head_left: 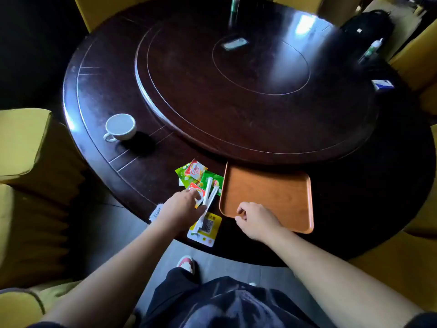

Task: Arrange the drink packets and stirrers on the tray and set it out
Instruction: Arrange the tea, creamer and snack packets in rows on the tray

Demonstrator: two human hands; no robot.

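An orange wooden tray (272,192) lies bare on the near edge of the dark round table. My right hand (256,220) pinches its near left corner. Just left of the tray sits a loose pile of green and red drink packets (196,174), with two white wrapped stirrers (209,192) lying across them. My left hand (183,205) rests on the near end of the pile, fingers closed around the stirrers and touching a red packet. Whether it has lifted them I cannot tell.
A yellow and white card with a QR code (205,229) lies at the table edge under the stirrers' ends. A white cup (120,127) stands to the left. A large turntable (248,86) fills the table's middle, with bottles and small items farther back. Yellow chairs ring the table.
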